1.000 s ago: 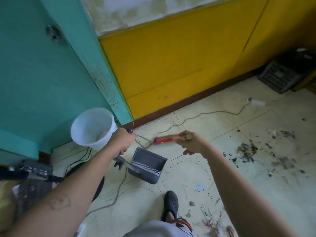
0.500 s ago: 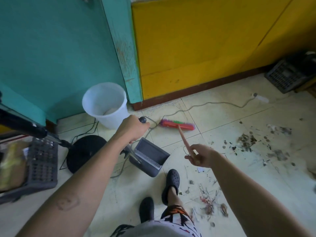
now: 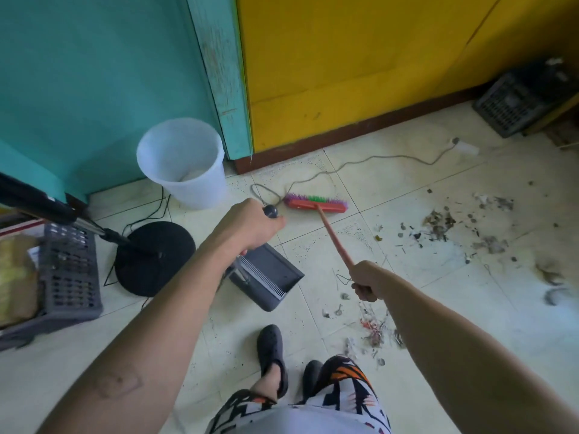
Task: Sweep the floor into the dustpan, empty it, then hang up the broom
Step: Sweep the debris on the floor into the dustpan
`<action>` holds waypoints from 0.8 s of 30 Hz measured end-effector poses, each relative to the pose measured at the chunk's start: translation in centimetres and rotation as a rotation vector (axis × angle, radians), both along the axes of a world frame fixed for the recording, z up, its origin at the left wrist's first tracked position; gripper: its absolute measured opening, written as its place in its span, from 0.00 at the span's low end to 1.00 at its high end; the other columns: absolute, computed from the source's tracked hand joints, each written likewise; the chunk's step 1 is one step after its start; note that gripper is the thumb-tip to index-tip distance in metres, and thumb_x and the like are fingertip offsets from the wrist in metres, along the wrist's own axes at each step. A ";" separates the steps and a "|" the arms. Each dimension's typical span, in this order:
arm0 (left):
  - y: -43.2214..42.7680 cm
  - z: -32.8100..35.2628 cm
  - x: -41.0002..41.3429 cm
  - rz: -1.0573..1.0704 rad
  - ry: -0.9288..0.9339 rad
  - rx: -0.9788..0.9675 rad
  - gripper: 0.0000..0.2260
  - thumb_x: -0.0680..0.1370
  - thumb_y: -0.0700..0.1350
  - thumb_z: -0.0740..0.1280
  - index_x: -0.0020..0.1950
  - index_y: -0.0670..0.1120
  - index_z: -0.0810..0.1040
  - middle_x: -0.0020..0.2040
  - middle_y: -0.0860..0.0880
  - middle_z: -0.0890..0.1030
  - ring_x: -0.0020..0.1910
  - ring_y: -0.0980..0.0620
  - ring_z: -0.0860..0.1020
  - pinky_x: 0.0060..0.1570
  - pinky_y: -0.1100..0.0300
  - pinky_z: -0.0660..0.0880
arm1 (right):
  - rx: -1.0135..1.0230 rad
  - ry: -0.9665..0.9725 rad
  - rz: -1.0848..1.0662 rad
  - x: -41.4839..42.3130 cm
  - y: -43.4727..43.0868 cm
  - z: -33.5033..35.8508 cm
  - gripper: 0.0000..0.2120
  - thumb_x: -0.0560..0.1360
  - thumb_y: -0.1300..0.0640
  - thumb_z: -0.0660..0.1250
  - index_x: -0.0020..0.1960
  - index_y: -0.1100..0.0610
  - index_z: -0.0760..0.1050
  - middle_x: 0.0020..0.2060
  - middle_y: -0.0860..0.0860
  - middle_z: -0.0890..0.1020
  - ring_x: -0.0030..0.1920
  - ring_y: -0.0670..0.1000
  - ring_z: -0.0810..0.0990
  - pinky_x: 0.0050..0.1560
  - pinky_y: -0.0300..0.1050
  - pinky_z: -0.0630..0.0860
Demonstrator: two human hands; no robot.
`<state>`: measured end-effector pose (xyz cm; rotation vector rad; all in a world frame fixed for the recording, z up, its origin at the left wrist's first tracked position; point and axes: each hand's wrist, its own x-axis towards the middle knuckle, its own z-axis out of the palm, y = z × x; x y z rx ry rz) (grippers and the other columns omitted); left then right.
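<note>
left hand: fist around the dustpan handle, knob showing at the thumb
right hand: gripping the near end of the broom stick
dustpan: under left hand, probably resting on tile
broom: head on floor beside cord, near white bucket
debris: scattered to the right of the broom

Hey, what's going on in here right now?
A person is sweeping a tiled floor. The left hand grips the long handle of the grey dustpan; the right hand holds the broom, whose head rests on the tiles near the white bucket. Dirt lies scattered to the right and by the feet, not yet swept in.
</note>
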<state>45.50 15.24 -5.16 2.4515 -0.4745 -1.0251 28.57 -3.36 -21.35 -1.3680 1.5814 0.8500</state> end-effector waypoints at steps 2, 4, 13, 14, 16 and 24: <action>0.3 -0.4 -0.5 -0.011 -0.004 0.012 0.18 0.78 0.55 0.65 0.33 0.49 0.64 0.28 0.51 0.67 0.24 0.52 0.66 0.25 0.63 0.63 | 0.036 0.015 0.010 -0.4 0.0 0.1 0.08 0.80 0.59 0.50 0.49 0.63 0.64 0.29 0.54 0.70 0.19 0.48 0.67 0.19 0.32 0.62; 0.6 -0.8 -0.9 -0.021 -0.033 0.037 0.18 0.78 0.55 0.64 0.34 0.48 0.65 0.29 0.50 0.68 0.25 0.51 0.66 0.25 0.62 0.63 | 0.045 -0.022 0.020 -0.7 -0.1 -0.1 0.08 0.80 0.60 0.51 0.51 0.64 0.65 0.30 0.56 0.72 0.22 0.51 0.70 0.22 0.36 0.66; 0.2 -2.7 -4.7 0.017 -0.060 0.167 0.15 0.77 0.53 0.62 0.47 0.41 0.77 0.37 0.47 0.77 0.31 0.49 0.73 0.28 0.60 0.66 | -0.030 -0.046 0.130 -4.0 0.6 -1.0 0.07 0.76 0.62 0.51 0.42 0.61 0.66 0.23 0.53 0.66 0.17 0.46 0.61 0.24 0.32 0.61; 0.1 -2.6 -5.4 0.020 -0.064 0.181 0.16 0.77 0.52 0.61 0.48 0.40 0.77 0.35 0.48 0.75 0.29 0.50 0.72 0.27 0.61 0.65 | -0.043 -0.030 0.162 -4.8 0.6 -1.0 0.07 0.76 0.62 0.50 0.43 0.61 0.66 0.23 0.53 0.66 0.19 0.46 0.61 0.25 0.32 0.62; -0.1 -1.9 -7.4 0.037 -0.090 0.207 0.15 0.78 0.52 0.61 0.48 0.40 0.77 0.34 0.48 0.74 0.27 0.51 0.71 0.26 0.61 0.64 | -0.053 -0.004 0.220 -7.2 0.3 -0.6 0.08 0.77 0.62 0.50 0.47 0.62 0.67 0.25 0.53 0.67 0.22 0.46 0.63 0.25 0.33 0.62; 0.2 0.9 -16.1 0.167 -0.301 0.270 0.13 0.78 0.50 0.59 0.43 0.41 0.71 0.32 0.46 0.74 0.24 0.49 0.69 0.26 0.61 0.63 | -0.060 0.058 0.613 -18.6 -1.6 1.1 0.16 0.81 0.60 0.51 0.64 0.67 0.66 0.23 0.53 0.71 0.17 0.48 0.66 0.17 0.32 0.62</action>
